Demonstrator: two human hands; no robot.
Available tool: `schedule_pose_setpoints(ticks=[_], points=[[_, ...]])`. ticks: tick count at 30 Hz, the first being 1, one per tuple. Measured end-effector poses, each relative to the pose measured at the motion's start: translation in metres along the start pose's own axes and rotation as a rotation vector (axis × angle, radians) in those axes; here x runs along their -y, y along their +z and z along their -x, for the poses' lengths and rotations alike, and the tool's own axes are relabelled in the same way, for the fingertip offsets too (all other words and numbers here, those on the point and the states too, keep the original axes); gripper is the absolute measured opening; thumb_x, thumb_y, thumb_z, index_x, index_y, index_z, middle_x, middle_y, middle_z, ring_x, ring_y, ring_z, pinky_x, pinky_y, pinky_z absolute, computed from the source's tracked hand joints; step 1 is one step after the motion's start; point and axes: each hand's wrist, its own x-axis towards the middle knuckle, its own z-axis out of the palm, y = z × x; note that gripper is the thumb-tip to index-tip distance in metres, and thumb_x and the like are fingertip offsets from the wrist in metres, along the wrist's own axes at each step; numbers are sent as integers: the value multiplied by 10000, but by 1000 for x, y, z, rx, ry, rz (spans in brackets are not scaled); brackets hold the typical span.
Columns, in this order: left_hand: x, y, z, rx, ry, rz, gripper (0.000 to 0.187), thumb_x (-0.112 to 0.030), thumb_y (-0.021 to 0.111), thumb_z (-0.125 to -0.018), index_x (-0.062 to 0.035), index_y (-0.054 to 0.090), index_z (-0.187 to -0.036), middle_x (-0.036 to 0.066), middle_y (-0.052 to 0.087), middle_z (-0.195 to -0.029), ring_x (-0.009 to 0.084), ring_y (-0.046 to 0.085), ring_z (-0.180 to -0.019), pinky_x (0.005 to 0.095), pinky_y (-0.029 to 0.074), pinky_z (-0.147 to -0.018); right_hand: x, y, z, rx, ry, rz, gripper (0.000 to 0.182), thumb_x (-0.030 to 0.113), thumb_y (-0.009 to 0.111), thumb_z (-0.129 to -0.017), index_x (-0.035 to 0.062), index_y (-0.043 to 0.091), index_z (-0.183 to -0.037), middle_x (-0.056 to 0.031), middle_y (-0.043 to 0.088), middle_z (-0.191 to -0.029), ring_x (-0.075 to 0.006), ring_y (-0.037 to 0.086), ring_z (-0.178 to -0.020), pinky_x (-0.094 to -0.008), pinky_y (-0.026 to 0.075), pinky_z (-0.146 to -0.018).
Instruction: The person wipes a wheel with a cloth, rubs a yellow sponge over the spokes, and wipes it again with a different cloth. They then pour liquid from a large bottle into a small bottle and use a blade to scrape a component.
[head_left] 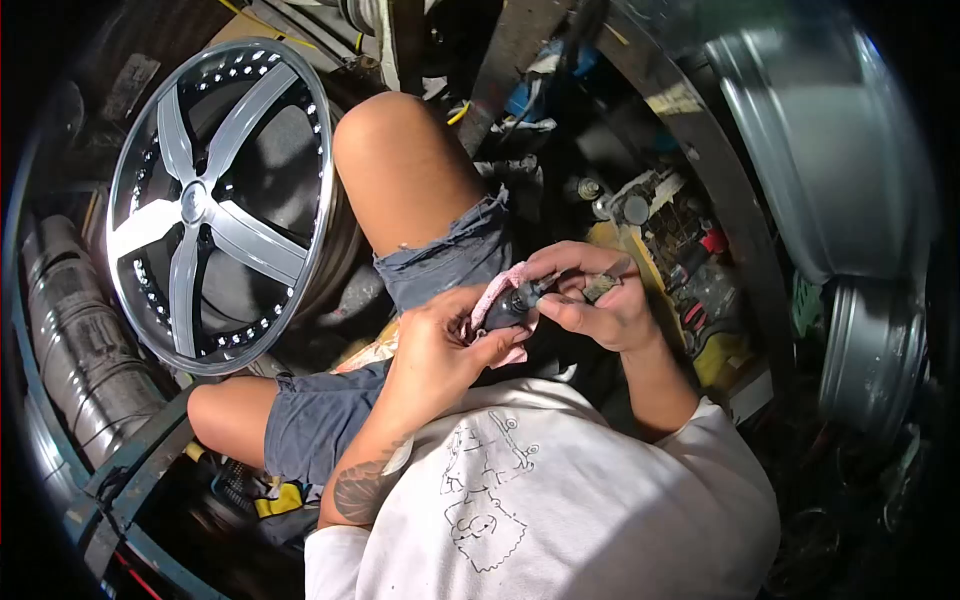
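My left hand [440, 335] is wrapped round the body of a dark hand-held tool [506, 309], which looks like a small grinder. A pink cloth [496, 292] is bunched between that hand and the tool. At the tool's narrow front end, my right hand [605, 305] pinches with thumb and fingers. A small brownish, worn-looking piece [601, 288] shows between the right fingers; its kind I cannot make out. Both hands are close together above my lap. Left of my knee stands a silver five-spoke wheel rim [196, 205], tilted, with a polished lip and shiny bolts.
More wheel rims [815, 140] stand at the right, one below another. Beyond my right hand lies a cluttered heap of tools and parts [690, 250]. A ribbed metal cylinder [85, 340] is at the far left, beside a blue-green metal frame [140, 455].
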Motion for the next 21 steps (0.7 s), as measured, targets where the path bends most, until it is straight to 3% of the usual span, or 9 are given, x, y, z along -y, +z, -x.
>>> schedule_pose_setpoints(ticks=[2,5,6,9,10,13,16,21], points=[[-3,-10,0,37,-18,-38,336,52,751,-925,122,643,-1236,112,729,-1012,157,725,-880,294,657,-803,15,-7,-11,93,1,191,278,25,789,-850,40,775,-1127,-57,752,-1113,-7,547,-726,-165,376,-585],[-15,-22,3,119,-132,59,279,-46,793,-913,81,710,-1147,98,753,-946,110,716,-819,280,606,-738,39,-10,-27,263,112,366,281,7,787,-831,4,769,-1111,-134,746,-1113,-132,685,-898,-234,492,-700],[-19,-26,4,151,-182,116,263,-91,813,-906,60,740,-1107,92,764,-914,89,711,-791,274,581,-705,33,-10,-37,321,-90,383,267,-6,798,-821,2,767,-1085,-151,743,-1060,-210,709,-914,-285,518,-736],[-34,-40,4,271,-209,159,278,-119,819,-909,56,741,-1111,85,765,-892,75,706,-790,262,569,-696,38,-8,-55,465,-122,420,241,-8,796,-826,-7,758,-1065,-165,737,-1034,-273,718,-924,-324,534,-751],[-23,-46,3,325,-206,148,322,-152,823,-913,56,734,-1143,70,757,-852,71,707,-799,266,565,-698,38,-7,-58,489,-93,407,236,53,820,-830,-4,752,-1049,-169,736,-1025,-285,717,-928,-336,535,-770],[-14,-57,2,303,-120,39,358,-163,822,-914,55,724,-1180,76,759,-841,79,708,-784,279,563,-704,39,1,-67,467,-107,488,229,86,839,-813,-3,739,-998,-138,725,-976,-208,677,-798,-298,501,-660],[-27,-57,6,219,-157,86,368,-178,825,-910,49,729,-1184,93,764,-845,93,708,-750,295,563,-704,50,15,-67,383,126,587,241,163,865,-803,18,737,-947,-86,707,-860,-198,652,-718,-311,484,-613],[-27,-61,9,172,-51,7,366,-189,826,-905,36,735,-1178,110,771,-847,102,709,-723,304,564,-710,31,21,-73,342,-120,507,293,178,908,-778,11,747,-958,-57,695,-835,-154,634,-709,-293,439,-559]])
